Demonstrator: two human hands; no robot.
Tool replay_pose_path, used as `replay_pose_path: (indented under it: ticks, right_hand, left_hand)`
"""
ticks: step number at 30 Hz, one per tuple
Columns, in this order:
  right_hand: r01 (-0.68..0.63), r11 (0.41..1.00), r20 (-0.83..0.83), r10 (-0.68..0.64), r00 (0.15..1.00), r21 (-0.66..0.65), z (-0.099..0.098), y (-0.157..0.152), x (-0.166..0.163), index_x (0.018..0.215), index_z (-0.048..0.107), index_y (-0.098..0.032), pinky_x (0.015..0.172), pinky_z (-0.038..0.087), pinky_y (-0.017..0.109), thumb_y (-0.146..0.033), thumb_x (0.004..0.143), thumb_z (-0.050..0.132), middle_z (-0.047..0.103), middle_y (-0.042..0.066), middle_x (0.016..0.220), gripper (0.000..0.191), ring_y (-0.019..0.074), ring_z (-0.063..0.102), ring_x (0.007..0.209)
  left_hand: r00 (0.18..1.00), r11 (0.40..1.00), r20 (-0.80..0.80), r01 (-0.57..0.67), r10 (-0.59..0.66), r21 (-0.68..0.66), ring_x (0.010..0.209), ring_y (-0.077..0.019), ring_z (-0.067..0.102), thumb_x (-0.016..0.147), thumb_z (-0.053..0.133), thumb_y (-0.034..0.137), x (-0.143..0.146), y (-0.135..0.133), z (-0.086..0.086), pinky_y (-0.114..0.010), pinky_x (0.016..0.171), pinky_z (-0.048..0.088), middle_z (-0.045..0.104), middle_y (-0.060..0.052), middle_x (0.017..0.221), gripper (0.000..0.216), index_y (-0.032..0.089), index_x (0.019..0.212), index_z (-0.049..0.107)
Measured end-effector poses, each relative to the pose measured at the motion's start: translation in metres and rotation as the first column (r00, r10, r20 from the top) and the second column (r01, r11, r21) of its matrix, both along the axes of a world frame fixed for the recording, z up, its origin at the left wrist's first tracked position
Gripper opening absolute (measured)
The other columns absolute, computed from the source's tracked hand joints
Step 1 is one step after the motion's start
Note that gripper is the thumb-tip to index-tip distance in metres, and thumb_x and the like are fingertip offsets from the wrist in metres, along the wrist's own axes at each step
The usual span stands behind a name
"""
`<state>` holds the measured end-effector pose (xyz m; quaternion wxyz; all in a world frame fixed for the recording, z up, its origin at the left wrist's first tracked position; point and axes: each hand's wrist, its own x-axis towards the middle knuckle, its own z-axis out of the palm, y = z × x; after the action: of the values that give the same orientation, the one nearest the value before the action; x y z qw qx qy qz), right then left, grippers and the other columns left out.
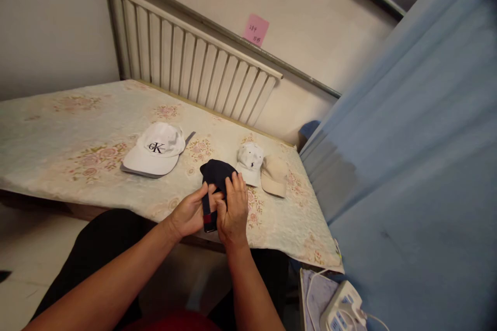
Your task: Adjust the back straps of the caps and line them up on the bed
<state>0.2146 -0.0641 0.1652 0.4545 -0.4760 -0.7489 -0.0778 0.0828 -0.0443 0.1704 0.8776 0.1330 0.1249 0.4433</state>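
Between my hands, above the near edge of the table, is a dark navy baseball cap (218,172) with its back strap and a small red patch turned toward me. My left hand (191,212) grips the cap at its strap side, the thumb on the edge and fingers reaching into the back opening. My right hand (235,207) is closed on the cap's right side, fingers laid over the crown. To the left lies a white cap (165,139) with black CK letters and a grey-edged brim. Just beyond my right hand sit a smaller white cap (250,156) and a beige cap (274,173), side by side.
A floral cloth covers the table (128,106). Behind it runs a white radiator (186,51), with a pink note (256,29) on the wall above. A blue curtain (373,165) hangs at the right. A power strip (344,306) with cables lies at the lower right.
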Motion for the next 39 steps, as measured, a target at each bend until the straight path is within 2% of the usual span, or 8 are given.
replay_pose_path:
  ticks: [9,14,20,23,27,31,35,39]
  right_hand:
    - [-0.044,0.999,0.055,0.044,0.998,0.012,-0.019,-0.011,0.005,0.141,0.040,-0.014,0.110,0.034,0.057,-0.037,0.097,0.035,0.044,0.016,0.146,0.050,0.0279,0.025,0.144]
    - [-0.052,0.999,0.062,0.052,0.997,0.001,-0.026,-0.015,0.006,0.141,0.040,-0.014,0.111,0.032,0.057,-0.038,0.098,0.036,0.045,0.016,0.145,0.050,0.0279,0.026,0.143]
    - [-0.046,0.999,0.009,0.046,0.999,-0.001,-0.030,-0.016,0.007,0.141,0.039,-0.014,0.109,0.035,0.057,-0.043,0.097,0.035,0.046,0.017,0.144,0.053,0.0277,0.029,0.142]
    - [-0.017,1.000,-0.057,0.017,0.998,0.006,-0.035,-0.016,0.011,0.143,0.037,-0.015,0.107,0.038,0.055,-0.042,0.098,0.034,0.045,0.017,0.145,0.053,0.0269,0.030,0.142]
    - [0.044,0.999,-0.131,-0.048,0.990,-0.028,-0.042,-0.018,0.020,0.144,0.034,-0.016,0.107,0.039,0.054,-0.039,0.098,0.034,0.042,0.016,0.147,0.052,0.0263,0.033,0.140]
    - [0.101,0.985,-0.238,-0.133,0.962,-0.142,-0.047,-0.019,0.030,0.143,0.038,-0.015,0.107,0.041,0.050,-0.035,0.098,0.033,0.047,0.015,0.144,0.049,0.0248,0.042,0.136]
    - [0.118,0.980,-0.288,-0.161,0.944,-0.162,-0.042,-0.020,0.034,0.141,0.040,-0.014,0.106,0.042,0.049,-0.035,0.098,0.034,0.049,0.015,0.142,0.049,0.0246,0.045,0.133]
    - [0.071,0.995,-0.190,-0.083,0.978,-0.065,-0.025,-0.024,0.025,0.144,0.035,-0.015,0.110,0.037,0.052,-0.033,0.097,0.038,0.042,0.016,0.147,0.050,0.0250,0.036,0.139]
  left_hand:
    - [0.997,0.999,-0.074,0.042,-0.039,0.035,0.089,-0.0255,0.068,0.087,0.057,0.044,-0.005,0.007,-0.001,-0.039,0.082,0.052,0.070,-0.013,0.089,0.033,0.013,0.090,0.066]
    - [0.973,0.992,-0.193,0.123,-0.128,-0.039,0.067,-0.0213,0.068,0.085,0.062,0.041,-0.003,0.016,0.004,-0.032,0.064,0.054,0.069,-0.010,0.072,0.029,0.013,0.078,0.065]
    - [0.951,0.996,-0.294,-0.089,0.091,0.021,0.051,-0.0117,0.061,0.083,0.064,0.013,0.008,0.018,0.015,-0.023,0.055,0.054,0.060,0.001,0.057,0.011,0.016,0.075,0.057]
    - [0.952,0.995,-0.293,-0.096,0.092,0.001,0.048,-0.0105,0.058,0.082,0.063,0.011,0.013,0.017,0.014,-0.021,0.052,0.053,0.058,0.002,0.054,0.013,0.016,0.073,0.055]
    - [0.964,0.998,-0.263,-0.050,0.040,-0.033,0.056,-0.0140,0.063,0.082,0.057,0.010,0.015,0.017,0.007,-0.025,0.060,0.056,0.064,-0.004,0.060,0.010,0.014,0.073,0.060]
    - [0.984,0.999,-0.180,0.008,-0.015,-0.038,0.081,-0.0223,0.070,0.081,0.051,0.009,0.013,0.015,0.008,-0.034,0.079,0.056,0.072,-0.013,0.079,0.017,0.009,0.089,0.066]
    - [0.989,0.998,-0.137,0.060,-0.063,-0.028,0.097,-0.0272,0.068,0.087,0.052,0.021,0.015,0.012,0.015,-0.042,0.088,0.053,0.073,-0.016,0.096,0.028,0.009,0.110,0.064]
    - [0.970,0.996,-0.231,0.059,-0.071,-0.061,0.071,-0.0216,0.070,0.089,0.053,0.021,0.020,0.012,0.014,-0.032,0.068,0.057,0.073,-0.012,0.075,0.020,0.009,0.099,0.067]
